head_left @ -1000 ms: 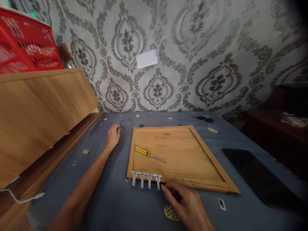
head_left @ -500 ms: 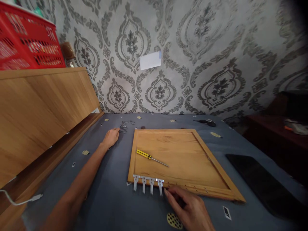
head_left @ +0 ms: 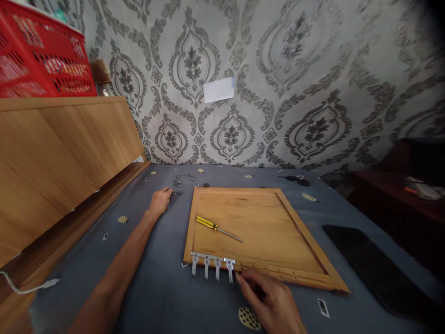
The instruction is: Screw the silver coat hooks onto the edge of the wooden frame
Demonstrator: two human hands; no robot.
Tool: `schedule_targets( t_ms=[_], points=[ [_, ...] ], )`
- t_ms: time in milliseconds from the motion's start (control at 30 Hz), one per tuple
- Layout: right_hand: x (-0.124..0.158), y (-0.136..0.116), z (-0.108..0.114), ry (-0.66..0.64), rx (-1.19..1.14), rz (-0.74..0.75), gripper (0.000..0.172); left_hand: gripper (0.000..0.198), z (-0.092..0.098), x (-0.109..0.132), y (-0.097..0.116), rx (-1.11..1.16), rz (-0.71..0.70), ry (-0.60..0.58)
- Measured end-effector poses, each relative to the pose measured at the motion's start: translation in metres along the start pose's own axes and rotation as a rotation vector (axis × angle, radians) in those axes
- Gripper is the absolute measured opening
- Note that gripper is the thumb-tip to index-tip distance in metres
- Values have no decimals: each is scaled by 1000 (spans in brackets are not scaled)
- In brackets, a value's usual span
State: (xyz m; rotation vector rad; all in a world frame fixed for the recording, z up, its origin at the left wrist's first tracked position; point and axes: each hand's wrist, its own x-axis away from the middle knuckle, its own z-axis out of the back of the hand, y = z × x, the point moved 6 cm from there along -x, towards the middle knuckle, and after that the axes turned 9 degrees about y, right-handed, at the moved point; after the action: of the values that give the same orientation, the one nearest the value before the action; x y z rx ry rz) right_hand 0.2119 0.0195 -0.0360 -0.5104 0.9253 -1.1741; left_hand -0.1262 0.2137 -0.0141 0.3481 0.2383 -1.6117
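A framed wooden panel lies flat on the grey cloth. A yellow-handled screwdriver rests on it. Several small metal brackets hang in a row off its near edge. My right hand rests at that near edge just right of the brackets, fingers curled, with whatever they may hold hidden. My left hand reaches far out to the left of the panel, its fingertips touching a small heap of metal rings and hardware; whether they pinch a piece is not visible.
A wooden board stands along the left with a red crate on top. A black flat slab lies at the right. Dark scissors-like tool near the wall. A white cable lies at lower left.
The view shifted slightly. My left hand lowered from a raised position onto the cloth, fingertips now at the metal rings. My right hand stayed by the brackets.
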Motion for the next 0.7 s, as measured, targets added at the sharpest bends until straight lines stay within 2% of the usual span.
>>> schedule_targets(
  t_ms=[200,433,567,700],
  points=[
    [0,-2,-1,9,11,12,37,33,5,1,-4,38,55,63],
    [0,-2,-1,-1,12,10,35,33,25,2,-1,189,91,190],
    [-1,-3,2,28,12,6,35,33,40,-3,21,332,32,191],
    [-4,-5,15,162,-45,18,28,27,56,1,68,483,-93,113]
  ],
)
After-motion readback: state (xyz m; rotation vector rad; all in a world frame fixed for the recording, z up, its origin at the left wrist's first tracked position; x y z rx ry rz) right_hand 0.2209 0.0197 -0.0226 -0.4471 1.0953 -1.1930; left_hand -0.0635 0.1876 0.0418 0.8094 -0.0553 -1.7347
